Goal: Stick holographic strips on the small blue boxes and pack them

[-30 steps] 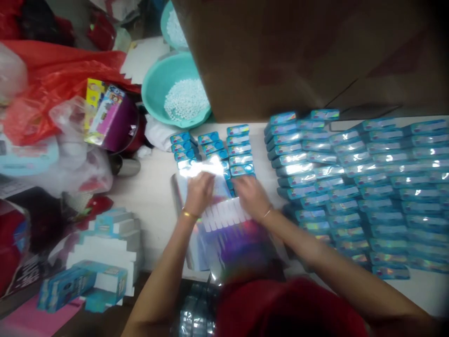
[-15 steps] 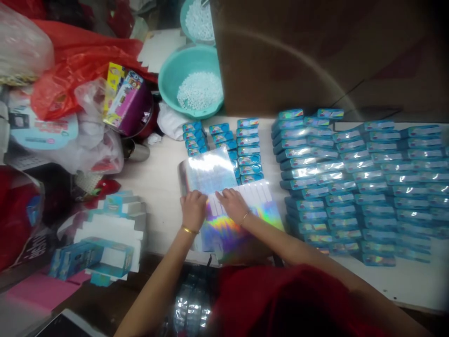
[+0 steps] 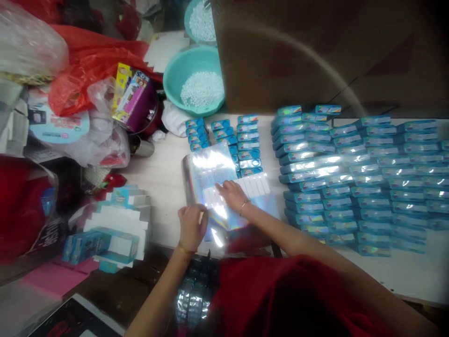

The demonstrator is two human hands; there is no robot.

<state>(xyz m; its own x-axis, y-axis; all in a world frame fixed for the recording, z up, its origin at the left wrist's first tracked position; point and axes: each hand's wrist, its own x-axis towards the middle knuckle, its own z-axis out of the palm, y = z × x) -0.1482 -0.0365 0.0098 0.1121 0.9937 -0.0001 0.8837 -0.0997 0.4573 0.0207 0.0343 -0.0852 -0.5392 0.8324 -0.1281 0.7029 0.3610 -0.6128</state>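
Note:
A stack of shiny holographic plastic sheets point(image 3: 206, 171) lies on the white table point(image 3: 157, 187) in front of me. My right hand point(image 3: 231, 194) rests flat on the sheets, fingers stretched out over a row of white strips point(image 3: 257, 186) at the sheets' edge. My left hand point(image 3: 192, 225) is lower, at the near left edge of the stack, fingers curled on a sheet's edge. Just beyond the sheets stand three short rows of small blue packs point(image 3: 224, 135).
Many blue packs point(image 3: 358, 173) in overlapping rows cover the table's right side. A teal basin point(image 3: 175, 75) of white beads and a large cardboard box point(image 3: 315, 51) stand behind. Red and clear plastic bags point(image 3: 87, 65) and flat blue cartons point(image 3: 112, 229) crowd the left.
My left hand has drawn back toward me along the sheets' left edge. My right hand has stayed on the white strips. The view has shifted a little to the left.

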